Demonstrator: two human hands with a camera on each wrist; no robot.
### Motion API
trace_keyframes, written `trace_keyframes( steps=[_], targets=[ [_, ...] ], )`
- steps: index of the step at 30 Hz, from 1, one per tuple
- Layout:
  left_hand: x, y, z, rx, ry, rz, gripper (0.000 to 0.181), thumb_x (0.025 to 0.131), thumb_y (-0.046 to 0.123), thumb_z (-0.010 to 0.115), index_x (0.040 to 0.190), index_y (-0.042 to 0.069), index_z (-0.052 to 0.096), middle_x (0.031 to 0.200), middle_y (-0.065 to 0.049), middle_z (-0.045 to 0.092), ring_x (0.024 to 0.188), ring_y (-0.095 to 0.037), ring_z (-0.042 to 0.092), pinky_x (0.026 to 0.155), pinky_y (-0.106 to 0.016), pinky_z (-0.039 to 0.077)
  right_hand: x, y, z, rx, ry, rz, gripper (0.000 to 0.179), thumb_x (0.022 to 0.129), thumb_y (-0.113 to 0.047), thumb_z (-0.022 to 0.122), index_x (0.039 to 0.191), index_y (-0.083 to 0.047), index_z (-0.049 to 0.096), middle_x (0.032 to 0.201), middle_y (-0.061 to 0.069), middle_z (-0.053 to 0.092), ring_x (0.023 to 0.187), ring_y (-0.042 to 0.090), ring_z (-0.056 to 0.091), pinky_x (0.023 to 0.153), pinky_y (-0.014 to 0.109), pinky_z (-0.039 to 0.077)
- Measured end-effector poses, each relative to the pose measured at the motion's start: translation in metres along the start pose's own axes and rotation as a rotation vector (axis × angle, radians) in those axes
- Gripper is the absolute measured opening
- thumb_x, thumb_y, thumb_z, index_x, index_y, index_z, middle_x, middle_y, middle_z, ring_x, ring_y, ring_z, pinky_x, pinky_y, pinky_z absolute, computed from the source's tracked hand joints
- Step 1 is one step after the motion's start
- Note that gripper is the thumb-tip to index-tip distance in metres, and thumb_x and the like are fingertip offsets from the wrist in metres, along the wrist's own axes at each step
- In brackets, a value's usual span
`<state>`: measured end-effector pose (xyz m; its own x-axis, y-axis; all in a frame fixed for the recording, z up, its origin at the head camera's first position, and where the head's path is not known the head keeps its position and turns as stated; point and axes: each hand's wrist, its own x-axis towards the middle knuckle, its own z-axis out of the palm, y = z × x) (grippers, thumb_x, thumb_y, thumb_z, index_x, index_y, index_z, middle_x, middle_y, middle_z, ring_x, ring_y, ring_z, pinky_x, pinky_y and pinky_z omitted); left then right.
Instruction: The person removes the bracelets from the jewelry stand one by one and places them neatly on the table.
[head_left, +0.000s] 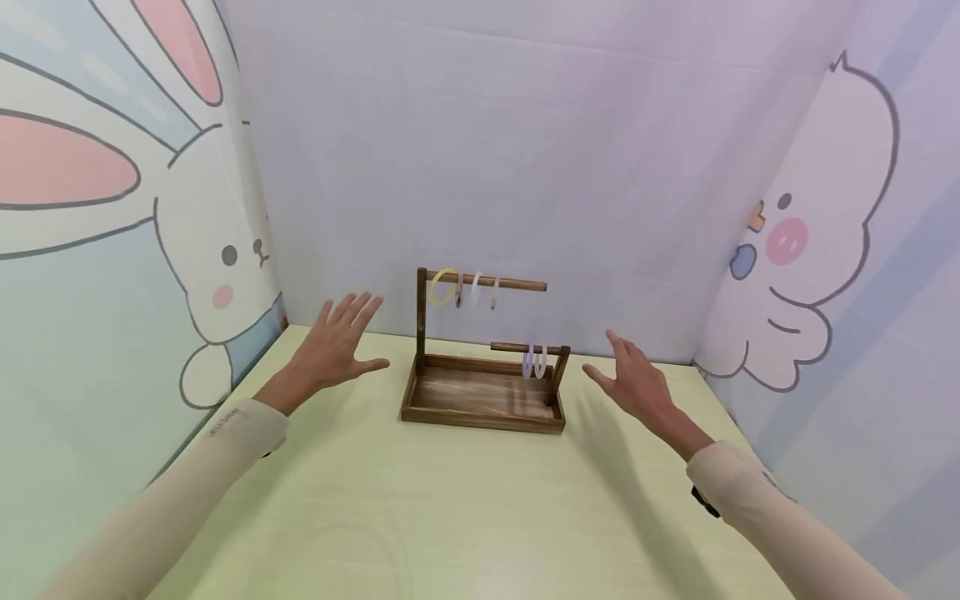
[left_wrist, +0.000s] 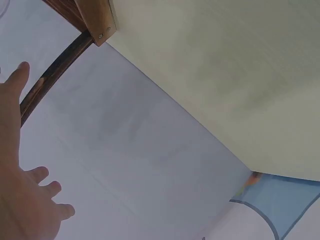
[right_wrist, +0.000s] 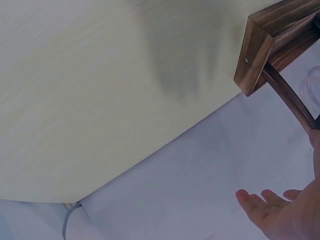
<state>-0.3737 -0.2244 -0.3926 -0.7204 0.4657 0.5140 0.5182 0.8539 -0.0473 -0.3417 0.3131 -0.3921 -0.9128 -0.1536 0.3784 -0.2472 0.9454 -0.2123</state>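
A dark wooden bangle stand (head_left: 480, 393) with a shallow tray base stands on the table. Its tall left post carries a long upper bar (head_left: 521, 284), where a yellow bangle (head_left: 433, 287), a brown bangle (head_left: 460, 292), a white bangle (head_left: 475, 290) and a pale bangle (head_left: 495, 293) hang. From the lower bar (head_left: 510, 347) on the short right post hang a lavender bangle (head_left: 528, 363) and a whitish bangle (head_left: 541, 363). To the stand's left, my left hand (head_left: 332, 348) is raised, fingers spread, holding nothing. My right hand (head_left: 636, 379) hovers empty at the right, its fingers extended.
The pale yellow table (head_left: 480, 508) meets a light cloth backdrop (head_left: 555, 167) close behind the stand. Side cloths bear a printed rabbit (head_left: 206, 250) on the left and a white cartoon animal (head_left: 840, 183) on the right.
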Motion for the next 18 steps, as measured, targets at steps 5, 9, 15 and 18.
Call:
trace_keyframes(
  steps=[5,9,15,18],
  targets=[
    [0.006,0.004,0.001,-0.006,0.004,0.001,0.115,0.082,0.062,0.081,0.166,0.01,0.022,0.165,-0.022,0.032,0.152,-0.045,0.028,0.122,-0.072,0.018,0.003,-0.004,-0.001,0.006,0.003,-0.016,0.084,0.101,-0.051,0.065,0.162,-0.003,0.031,0.149,0.032,0.047,0.13,0.05,0.053,0.079,0.065,0.058],
    [0.011,0.007,0.001,-0.018,0.014,0.006,0.114,0.083,0.059,0.082,0.165,0.008,0.023,0.164,-0.023,0.033,0.151,-0.045,0.029,0.12,-0.072,0.022,0.006,-0.007,-0.003,0.01,0.026,-0.038,0.081,0.101,-0.046,0.067,0.161,-0.003,0.034,0.15,0.03,0.049,0.127,0.048,0.055,0.077,0.062,0.059],
    [0.018,0.009,0.003,-0.095,0.02,0.014,0.115,0.083,0.052,0.086,0.166,0.008,0.019,0.164,-0.023,0.033,0.15,-0.046,0.03,0.12,-0.071,0.025,0.01,-0.013,-0.002,0.016,0.064,-0.075,0.077,0.1,-0.04,0.071,0.159,-0.002,0.038,0.149,0.027,0.051,0.125,0.046,0.058,0.077,0.06,0.06],
    [0.021,0.009,0.004,-0.131,0.023,0.018,0.116,0.083,0.047,0.088,0.167,0.009,0.017,0.163,-0.024,0.034,0.149,-0.046,0.032,0.12,-0.07,0.027,0.012,-0.017,-0.002,0.033,0.071,-0.088,0.076,0.1,-0.038,0.071,0.158,-0.002,0.04,0.149,0.027,0.051,0.127,0.046,0.057,0.081,0.061,0.059]
  ],
)
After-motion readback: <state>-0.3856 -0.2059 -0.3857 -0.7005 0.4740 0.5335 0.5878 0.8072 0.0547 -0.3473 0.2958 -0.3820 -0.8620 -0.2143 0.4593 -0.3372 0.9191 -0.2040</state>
